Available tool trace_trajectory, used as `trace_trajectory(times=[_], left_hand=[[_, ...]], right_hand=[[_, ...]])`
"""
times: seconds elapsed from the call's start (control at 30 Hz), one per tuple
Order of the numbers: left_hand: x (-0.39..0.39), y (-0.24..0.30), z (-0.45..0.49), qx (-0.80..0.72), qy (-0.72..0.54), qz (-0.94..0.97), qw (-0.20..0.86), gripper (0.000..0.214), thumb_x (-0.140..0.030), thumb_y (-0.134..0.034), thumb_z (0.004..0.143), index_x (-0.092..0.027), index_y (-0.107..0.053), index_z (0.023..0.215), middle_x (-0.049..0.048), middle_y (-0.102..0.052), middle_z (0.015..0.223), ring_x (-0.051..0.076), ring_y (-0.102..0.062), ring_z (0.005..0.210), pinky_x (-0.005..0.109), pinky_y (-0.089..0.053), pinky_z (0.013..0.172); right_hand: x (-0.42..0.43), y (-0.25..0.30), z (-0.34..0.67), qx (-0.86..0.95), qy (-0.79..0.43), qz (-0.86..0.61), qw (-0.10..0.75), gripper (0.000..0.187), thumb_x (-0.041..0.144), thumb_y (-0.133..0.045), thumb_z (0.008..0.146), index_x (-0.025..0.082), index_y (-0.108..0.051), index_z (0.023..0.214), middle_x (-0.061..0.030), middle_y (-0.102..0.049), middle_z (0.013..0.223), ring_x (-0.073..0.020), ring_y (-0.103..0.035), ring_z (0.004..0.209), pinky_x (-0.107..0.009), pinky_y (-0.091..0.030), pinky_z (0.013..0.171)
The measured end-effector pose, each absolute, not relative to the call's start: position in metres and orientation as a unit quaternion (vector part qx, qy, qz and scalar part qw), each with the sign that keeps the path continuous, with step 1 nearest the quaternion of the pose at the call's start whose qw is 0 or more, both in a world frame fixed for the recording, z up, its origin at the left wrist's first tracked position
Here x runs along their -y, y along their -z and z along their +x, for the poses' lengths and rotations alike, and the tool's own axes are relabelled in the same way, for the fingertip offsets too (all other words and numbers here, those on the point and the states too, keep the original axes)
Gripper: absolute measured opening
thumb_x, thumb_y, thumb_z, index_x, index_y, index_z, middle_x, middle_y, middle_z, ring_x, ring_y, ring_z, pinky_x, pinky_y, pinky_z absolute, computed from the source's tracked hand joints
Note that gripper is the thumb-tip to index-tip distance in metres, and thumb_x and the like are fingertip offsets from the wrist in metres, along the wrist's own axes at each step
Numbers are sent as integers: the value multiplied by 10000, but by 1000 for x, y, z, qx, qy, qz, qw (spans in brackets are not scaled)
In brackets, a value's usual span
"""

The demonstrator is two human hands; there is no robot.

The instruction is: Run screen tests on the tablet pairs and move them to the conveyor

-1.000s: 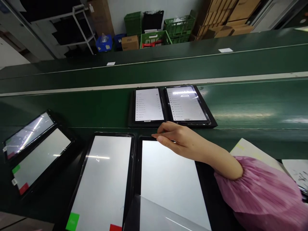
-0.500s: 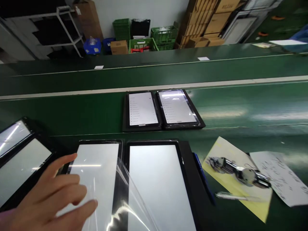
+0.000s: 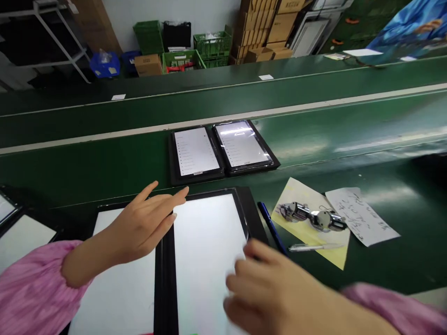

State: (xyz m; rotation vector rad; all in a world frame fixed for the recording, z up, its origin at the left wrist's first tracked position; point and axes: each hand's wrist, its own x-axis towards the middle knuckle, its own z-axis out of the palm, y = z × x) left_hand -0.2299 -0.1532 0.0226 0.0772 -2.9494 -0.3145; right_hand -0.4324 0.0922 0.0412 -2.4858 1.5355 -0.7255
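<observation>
My left hand [image 3: 146, 223] reaches in from the left in a pink sleeve, fingers stretched out and apart. It hovers over the top edge where two large lit tablets meet, the left tablet [image 3: 115, 288] and the right tablet [image 3: 206, 232]. My right hand [image 3: 268, 293] is low over the right tablet's lower right part, fingers bent and blurred by motion. Whether it holds anything does not show. Both screens glow plain white in black frames.
Two smaller lit tablets [image 3: 195, 151] [image 3: 240, 144] lie side by side on the green belt [image 3: 349, 135]. On the right are a blue pen [image 3: 270, 225], a metal tool [image 3: 310, 215] on yellow paper, a silver pen [image 3: 310, 247] and a written note [image 3: 361, 216]. Another tablet [image 3: 21, 237] lies far left. A person in blue [image 3: 401, 28] is top right.
My view swung to the right. My left hand moved right and up from the left tablet to the seam between the tablets. My right hand came into view over the right tablet. The loose film no longer shows.
</observation>
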Motion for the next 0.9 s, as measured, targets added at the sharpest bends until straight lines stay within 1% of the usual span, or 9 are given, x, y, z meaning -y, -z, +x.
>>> trace_trajectory(times=[0.07, 0.1, 0.17, 0.23, 0.33, 0.4, 0.57, 0.73, 0.9], left_hand=[[155, -30, -220, 991, 94, 47, 88, 537, -214, -378, 1113, -169, -285, 1640, 93, -607, 1516, 178, -597, 1363, 444, -172, 1339], [155, -35, -212, 988, 91, 73, 100, 504, -245, -398, 1113, -178, -342, 1610, 91, -602, 1520, 189, -596, 1368, 431, -238, 1324], [145, -45, -187, 976, 88, 134, 149, 421, -318, -469, 1095, -181, -475, 1493, 94, -655, 1416, 210, -627, 1314, 388, -401, 1241], [122, -49, -160, 968, 90, 144, 185, 306, -368, -583, 1045, -196, -587, 1299, 75, -703, 1199, 210, -672, 1172, 362, -473, 1181], [69, -34, -128, 973, 102, 100, 180, 167, -372, -709, 969, -227, -631, 943, 7, -638, 891, 170, -655, 913, 410, -330, 1294], [33, -17, -120, 971, 105, 114, 182, 270, -373, -685, 992, -220, -601, 786, -23, -574, 781, 138, -604, 802, 461, -217, 1337], [-12, 10, -124, 944, 111, 203, 236, 389, -379, -717, 984, -191, -575, 674, -17, -544, 727, 138, -556, 784, 546, -235, 1318], [-13, 2, -128, 941, 106, 213, 238, 456, -389, -813, 910, -186, -526, 620, -30, -489, 681, 136, -521, 745, 639, -258, 1275], [-4, -2, -143, 939, 133, 211, 236, 479, -419, -732, 966, -185, -508, 615, -30, -485, 688, 132, -507, 734, 606, -273, 1266]], right_hand=[[-55, -45, -451, -513, 272, -809, 90, 164, 97, -652, 960, 178, -685, 821, -31, -629, 851, -161, -528, 790, -353, -400, 762], [-36, -43, -462, -517, 301, -794, 106, 116, 118, -682, 960, 181, -715, 869, -48, -656, 935, -169, -565, 863, -349, -416, 805], [-2, -33, -483, -538, 385, -737, 140, 96, 130, -717, 929, 183, -710, 850, -48, -676, 943, -175, -600, 901, -330, -435, 815], [21, -21, -497, -587, 460, -639, 189, 101, 203, -734, 925, 182, -661, 858, -28, -683, 894, -162, -624, 841, -308, -450, 759], [31, -7, -500, -642, 490, -533, 253, 166, 305, -678, 961, 203, -566, 893, 12, -654, 787, -125, -572, 664, -286, -413, 636], [27, -4, -495, -658, 475, -516, 274, 171, 345, -628, 989, 217, -535, 922, 23, -664, 748, -115, -540, 600, -288, -389, 606], [13, -4, -490, -668, 475, -495, 288, 243, 447, -630, 975, 226, -536, 938, -20, -724, 762, -199, -714, 765, -303, -393, 613], [9, 0, -499, -658, 499, -477, 301, 328, 528, -678, 946, 229, -546, 962, -43, -726, 771, -230, -738, 791, -288, -369, 541], [2, 5, -510, -666, 528, -432, 302, 394, 590, -742, 913, 236, -575, 959, -36, -762, 793, -214, -758, 787, -328, -539, 675]])
